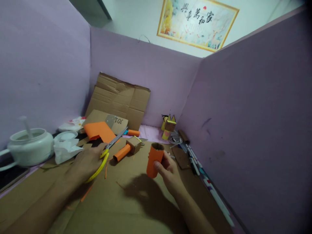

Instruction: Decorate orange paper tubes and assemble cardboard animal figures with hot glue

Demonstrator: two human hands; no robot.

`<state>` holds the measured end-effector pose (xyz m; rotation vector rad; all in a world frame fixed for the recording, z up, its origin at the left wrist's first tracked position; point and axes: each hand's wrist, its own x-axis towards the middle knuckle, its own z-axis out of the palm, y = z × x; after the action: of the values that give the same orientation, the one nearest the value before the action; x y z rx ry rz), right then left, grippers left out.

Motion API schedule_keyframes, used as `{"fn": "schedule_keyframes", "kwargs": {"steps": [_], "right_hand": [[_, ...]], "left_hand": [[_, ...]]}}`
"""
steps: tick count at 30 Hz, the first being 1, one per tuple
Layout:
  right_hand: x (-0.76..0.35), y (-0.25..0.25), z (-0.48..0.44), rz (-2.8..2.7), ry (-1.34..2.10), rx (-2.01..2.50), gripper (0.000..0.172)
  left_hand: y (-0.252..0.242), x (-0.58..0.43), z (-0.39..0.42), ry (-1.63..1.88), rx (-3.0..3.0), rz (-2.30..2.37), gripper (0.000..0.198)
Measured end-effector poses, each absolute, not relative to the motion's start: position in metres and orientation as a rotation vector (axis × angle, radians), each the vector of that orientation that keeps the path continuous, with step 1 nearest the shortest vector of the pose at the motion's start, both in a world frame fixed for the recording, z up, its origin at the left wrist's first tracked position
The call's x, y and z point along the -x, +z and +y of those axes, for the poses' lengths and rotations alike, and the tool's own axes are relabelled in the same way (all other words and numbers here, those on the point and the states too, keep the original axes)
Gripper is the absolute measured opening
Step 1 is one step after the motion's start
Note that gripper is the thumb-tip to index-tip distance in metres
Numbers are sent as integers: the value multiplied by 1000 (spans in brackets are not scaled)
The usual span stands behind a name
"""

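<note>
My left hand is closed on the yellow handles of a pair of scissors, whose blades point up and to the right beside a folded orange sheet. In my right hand is an orange paper tube, held upright above the cardboard with its open end up. Between the hands and farther back, an orange tube lies joined to a small cardboard box. Thin orange strips lie below the scissors.
A white pot and crumpled white plastic stand at the left. Flattened cardboard leans on the back wall. A small cardboard figure stands at the back right, and long sticks lie along the right wall.
</note>
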<state>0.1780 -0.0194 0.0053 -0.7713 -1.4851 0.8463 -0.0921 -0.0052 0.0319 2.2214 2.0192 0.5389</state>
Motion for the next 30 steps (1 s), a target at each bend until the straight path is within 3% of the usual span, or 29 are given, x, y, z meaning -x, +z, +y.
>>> {"fn": "schedule_keyframes", "kwargs": {"steps": [5,17,20,23,27,30], "right_hand": [[-177,9,-24,-1389,1089,676,42],[-179,11,-31,-1462,1274,578,49],[-178,12,-30,-1344,1332,526,49],[-176,15,-31,-1315,1336,518,51],[-173,15,-32,-1380,1368,531,58],[-170,12,-29,-1395,1312,539,55]], "left_hand": [[21,101,8,203,-2180,2238,31],[24,99,4,361,-2134,2250,41],[30,78,-7,781,-2142,1837,41],[32,42,-22,772,-2017,1155,38],[34,2,-35,774,-2106,976,37],[35,-10,-34,802,-2174,1190,33]]}}
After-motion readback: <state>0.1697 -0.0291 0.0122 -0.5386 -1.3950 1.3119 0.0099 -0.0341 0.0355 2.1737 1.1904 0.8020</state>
